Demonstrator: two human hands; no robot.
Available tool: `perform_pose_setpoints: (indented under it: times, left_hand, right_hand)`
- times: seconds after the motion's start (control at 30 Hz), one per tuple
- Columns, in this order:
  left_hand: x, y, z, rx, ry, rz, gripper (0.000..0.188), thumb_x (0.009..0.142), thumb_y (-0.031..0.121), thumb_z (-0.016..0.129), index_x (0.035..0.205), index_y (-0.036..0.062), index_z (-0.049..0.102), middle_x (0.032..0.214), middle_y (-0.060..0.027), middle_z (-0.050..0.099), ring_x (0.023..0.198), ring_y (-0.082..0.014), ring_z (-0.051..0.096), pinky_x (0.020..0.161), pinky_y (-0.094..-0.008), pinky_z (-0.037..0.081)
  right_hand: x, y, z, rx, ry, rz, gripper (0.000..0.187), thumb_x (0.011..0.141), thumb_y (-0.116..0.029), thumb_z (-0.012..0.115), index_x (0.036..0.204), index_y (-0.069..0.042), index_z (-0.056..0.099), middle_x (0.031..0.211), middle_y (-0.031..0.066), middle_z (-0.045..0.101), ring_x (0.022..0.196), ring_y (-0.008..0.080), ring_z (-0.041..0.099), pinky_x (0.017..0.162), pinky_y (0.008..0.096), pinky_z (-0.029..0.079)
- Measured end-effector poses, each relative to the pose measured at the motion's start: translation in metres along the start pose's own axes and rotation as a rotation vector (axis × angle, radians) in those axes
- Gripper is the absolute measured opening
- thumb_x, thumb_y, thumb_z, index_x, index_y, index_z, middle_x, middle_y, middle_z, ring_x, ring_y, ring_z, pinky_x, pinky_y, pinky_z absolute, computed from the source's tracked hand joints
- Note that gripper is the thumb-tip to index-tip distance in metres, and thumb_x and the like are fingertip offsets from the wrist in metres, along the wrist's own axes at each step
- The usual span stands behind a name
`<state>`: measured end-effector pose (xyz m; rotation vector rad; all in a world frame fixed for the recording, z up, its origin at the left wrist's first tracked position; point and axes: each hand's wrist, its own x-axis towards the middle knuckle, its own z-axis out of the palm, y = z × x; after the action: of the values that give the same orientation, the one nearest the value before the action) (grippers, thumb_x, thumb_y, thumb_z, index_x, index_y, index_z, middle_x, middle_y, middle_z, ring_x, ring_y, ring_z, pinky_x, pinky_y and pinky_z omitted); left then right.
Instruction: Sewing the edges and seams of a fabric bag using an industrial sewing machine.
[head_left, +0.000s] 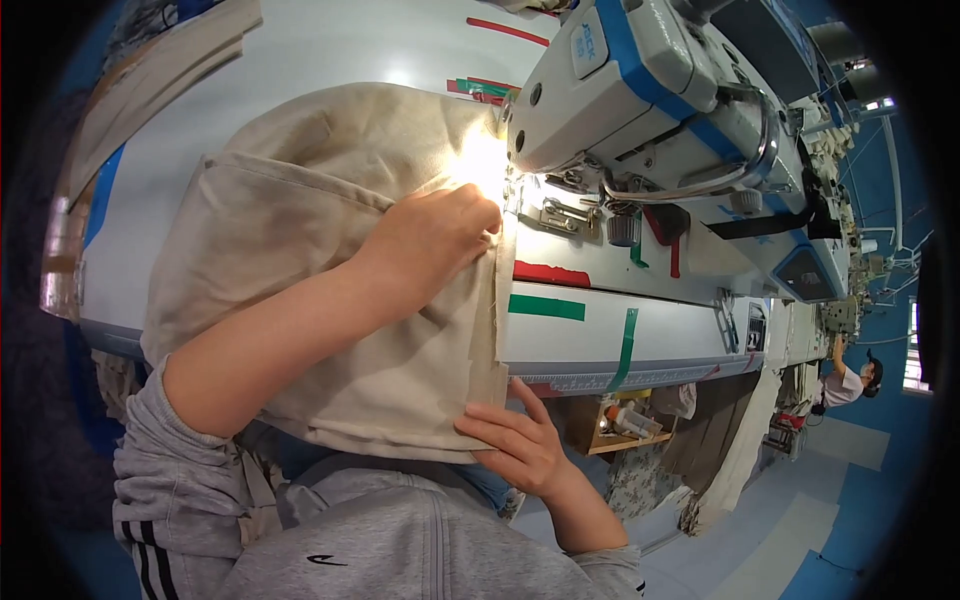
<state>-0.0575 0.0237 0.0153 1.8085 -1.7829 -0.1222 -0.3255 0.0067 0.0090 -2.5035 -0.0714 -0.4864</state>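
Left hand [435,235]: we press it flat on top of the cream fabric [300,250], knuckles bent, fingertips pushed down right beside the bright spot under the machine head; the fingers grip nothing, they only bear on the cloth
Right hand [515,440]: we hold the near edge of the fabric where it hangs off the table front, fingers spread and loosely curled along the hem, thumb side hidden beneath, so we cannot tell whether it truly pinches the cloth
Cream fabric: it lies in a large folded heap over the left and middle of the white table [330,50], its right edge running straight from the needle area down to our right hand, its near end drooping toward our lap
Sewing machine [660,90]: white with blue trim, it stands on the far right of the table, its lit needle end touching the fabric's far right corner
Tape marks [545,306]: green and red strips sit on the table just right of the fabric edge
Grey sleeve [165,470]: pushed up on our left arm, low in the near left
Other person [850,380]: someone at work far off on the right, well apart from us
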Motion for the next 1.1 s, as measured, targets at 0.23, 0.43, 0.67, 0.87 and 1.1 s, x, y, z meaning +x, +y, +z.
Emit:
perform_pose_setpoints:
  times: [0.23, 0.43, 0.67, 0.87, 1.1]
  left_hand:
    - [-0.002, -0.01, 0.003, 0.01, 0.118, 0.137, 0.013, 0.08, 0.011, 0.066, 0.091, 0.0068, 0.059, 0.093, -0.0037, 0.058, 0.091, -0.0207, 0.059, 0.081, -0.0352, 0.049]
    - [-0.015, -0.014, 0.003, 0.312, 0.085, 0.386, 0.028, 0.077, 0.013, 0.062, 0.104, 0.0052, 0.066, 0.105, 0.0004, 0.059, 0.102, -0.0143, 0.056, 0.09, -0.0298, 0.044]
    - [-0.015, -0.022, 0.002, 0.204, 0.101, 0.345, 0.035, 0.08, 0.014, 0.061, 0.114, 0.007, 0.068, 0.116, 0.0014, 0.061, 0.11, -0.0147, 0.056, 0.098, -0.0322, 0.043]
    - [-0.008, -0.026, 0.003, 0.205, 0.098, 0.34, 0.035, 0.08, 0.014, 0.061, 0.114, 0.0081, 0.068, 0.116, 0.001, 0.062, 0.11, -0.0151, 0.057, 0.099, -0.0332, 0.043]
    - [-0.006, -0.029, 0.002, 0.202, 0.098, 0.32, 0.035, 0.08, 0.014, 0.061, 0.114, 0.0093, 0.068, 0.114, 0.0005, 0.063, 0.11, -0.0159, 0.057, 0.1, -0.0343, 0.044]
  right_hand:
    - [0.001, 0.001, 0.0, 0.001, -0.003, -0.006, 0.012, 0.074, -0.009, 0.07, 0.069, -0.009, 0.059, 0.118, 0.0066, 0.07, 0.121, 0.0225, 0.062, 0.111, 0.0577, 0.036]
    - [0.0, 0.002, -0.002, 0.001, -0.03, -0.011, 0.011, 0.075, -0.009, 0.069, 0.07, -0.009, 0.06, 0.117, 0.0062, 0.07, 0.12, 0.0216, 0.062, 0.111, 0.0582, 0.036]
    - [0.005, 0.006, -0.001, -0.002, -0.032, -0.021, 0.009, 0.075, -0.01, 0.069, 0.072, -0.009, 0.061, 0.11, 0.0059, 0.07, 0.116, 0.0204, 0.064, 0.111, 0.0599, 0.036]
    - [0.012, 0.01, -0.003, 0.015, -0.036, -0.004, 0.008, 0.075, -0.011, 0.07, 0.074, -0.007, 0.063, 0.106, 0.0057, 0.071, 0.113, 0.0203, 0.065, 0.109, 0.0601, 0.038]
    - [0.017, 0.02, -0.01, 0.079, -0.048, -0.031, 0.01, 0.078, -0.014, 0.07, 0.085, -0.007, 0.067, 0.116, 0.0098, 0.068, 0.114, 0.0252, 0.065, 0.109, 0.0585, 0.039]
